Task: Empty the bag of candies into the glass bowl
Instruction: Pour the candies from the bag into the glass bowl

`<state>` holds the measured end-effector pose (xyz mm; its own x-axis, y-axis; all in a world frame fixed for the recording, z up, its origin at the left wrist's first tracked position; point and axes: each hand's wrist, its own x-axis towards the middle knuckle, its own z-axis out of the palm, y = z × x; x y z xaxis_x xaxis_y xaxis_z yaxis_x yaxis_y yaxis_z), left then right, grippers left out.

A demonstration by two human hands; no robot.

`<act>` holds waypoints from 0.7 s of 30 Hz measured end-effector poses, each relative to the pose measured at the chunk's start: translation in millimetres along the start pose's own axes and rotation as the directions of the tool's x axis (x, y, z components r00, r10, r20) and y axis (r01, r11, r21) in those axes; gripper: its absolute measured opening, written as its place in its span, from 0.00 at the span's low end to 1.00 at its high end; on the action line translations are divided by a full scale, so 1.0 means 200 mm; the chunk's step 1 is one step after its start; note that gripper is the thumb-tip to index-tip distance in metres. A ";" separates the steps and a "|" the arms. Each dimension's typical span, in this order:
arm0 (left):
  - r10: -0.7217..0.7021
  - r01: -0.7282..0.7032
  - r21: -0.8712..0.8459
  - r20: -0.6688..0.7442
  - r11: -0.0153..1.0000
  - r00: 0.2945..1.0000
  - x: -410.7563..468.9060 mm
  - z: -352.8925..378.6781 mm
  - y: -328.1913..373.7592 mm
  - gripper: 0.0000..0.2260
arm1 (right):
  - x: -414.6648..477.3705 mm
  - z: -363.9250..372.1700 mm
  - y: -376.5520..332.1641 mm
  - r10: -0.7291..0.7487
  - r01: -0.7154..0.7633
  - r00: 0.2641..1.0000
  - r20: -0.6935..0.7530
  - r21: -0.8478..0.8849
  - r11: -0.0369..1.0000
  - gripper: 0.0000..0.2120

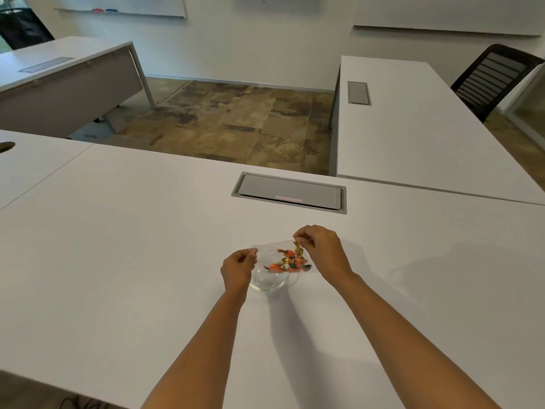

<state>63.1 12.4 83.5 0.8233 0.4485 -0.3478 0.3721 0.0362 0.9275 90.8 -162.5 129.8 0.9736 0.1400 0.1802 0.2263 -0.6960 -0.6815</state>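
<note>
White desks fill the room, set around a patch of mottled brown floor (236, 119), and a dark chair (492, 81) is seen behind the desk on the right. On the nearest desk (118, 246), a grey cable hatch (290, 192) is sunk into the top close to the far edge, about midway along it.

A clear plastic bag (275, 255) is held up over the desk between the hatch and the near edge. Its upper edge is pinched at the left corner by the left hand (237, 268), fingers pressed together on the plastic, and at the right corner by the right hand (320, 249), thumb and fingertips closed on it; the right corner is held higher than the left. Candies (287, 261) in orange and gold wrappers are gathered in the lower part of the bag.

A glass bowl (269, 283) is set on the desk directly under the bag, just beside the left hand. Nothing is seen in the part of the bowl that shows; its far side is covered by the bag. Whether the bag touches the rim cannot be told.

Both bare forearms are stretched in from the near edge of the desk.
</note>
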 end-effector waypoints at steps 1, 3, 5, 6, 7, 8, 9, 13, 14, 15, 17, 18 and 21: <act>-0.009 0.009 -0.003 -0.004 1.000 1.000 0.01 0.00 -0.01 0.10 | 0.00 0.00 -0.01 0.002 -0.002 1.000 0.000 -0.001 1.000 0.06; -0.037 0.036 -0.012 -0.025 0.999 0.999 0.02 0.00 -0.02 0.09 | 0.01 0.01 -0.02 0.005 -0.005 1.000 0.005 -0.009 1.000 0.06; -0.073 0.072 -0.028 -0.048 0.997 0.996 0.03 0.00 -0.03 0.08 | 0.02 0.02 -0.03 0.002 -0.001 1.000 0.007 -0.014 1.000 0.06; -0.095 0.093 -0.041 -0.053 0.995 0.994 0.03 0.00 -0.04 0.08 | 0.02 0.03 -0.04 -0.005 0.005 1.000 0.009 -0.019 1.000 0.06; -0.114 0.111 -0.053 -0.054 0.992 0.992 0.04 0.00 -0.04 0.08 | 0.02 0.03 -0.05 -0.013 0.013 1.000 0.012 -0.025 1.000 0.06; -0.127 0.124 -0.063 -0.052 0.990 0.991 0.04 0.00 -0.05 0.07 | 0.03 0.03 -0.06 -0.018 0.018 1.000 0.014 -0.028 0.999 0.06; -0.136 0.132 -0.072 -0.051 0.989 0.989 0.04 0.00 -0.05 0.07 | 0.03 0.04 -0.07 -0.022 0.022 1.000 0.017 -0.030 0.999 0.06; -0.166 0.159 -0.118 -0.044 0.980 0.985 0.06 -0.01 -0.07 0.07 | 0.03 0.05 -0.11 -0.053 0.054 0.998 0.014 -0.047 0.997 0.06; -0.172 0.165 -0.125 -0.043 0.978 0.984 0.06 -0.01 -0.08 0.07 | 0.04 0.05 -0.12 -0.065 0.066 0.998 0.013 -0.052 0.996 0.06; -0.178 0.171 -0.131 -0.039 0.977 0.983 0.07 -0.01 -0.08 0.08 | 0.04 0.05 -0.12 -0.078 0.078 0.997 0.011 -0.056 0.995 0.06; -0.186 0.180 -0.155 -0.026 0.971 0.982 0.07 -0.02 -0.08 0.09 | 0.04 0.06 -0.14 -0.098 0.098 0.995 0.002 -0.065 0.993 0.06; -0.189 0.183 -0.170 -0.020 0.968 0.982 0.07 -0.02 -0.08 0.09 | 0.04 0.07 -0.14 -0.106 0.105 0.994 -0.004 -0.070 0.992 0.07; -0.192 0.186 -0.192 -0.015 0.964 0.981 0.08 -0.02 -0.09 0.10 | 0.04 0.08 -0.17 -0.127 0.126 0.992 -0.010 -0.076 0.989 0.07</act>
<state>67.2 22.5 62.7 0.7299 0.4468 -0.5174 0.4289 0.2900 0.8555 91.6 -126.7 142.2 0.9365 0.2203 0.2728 0.3443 -0.7243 -0.5974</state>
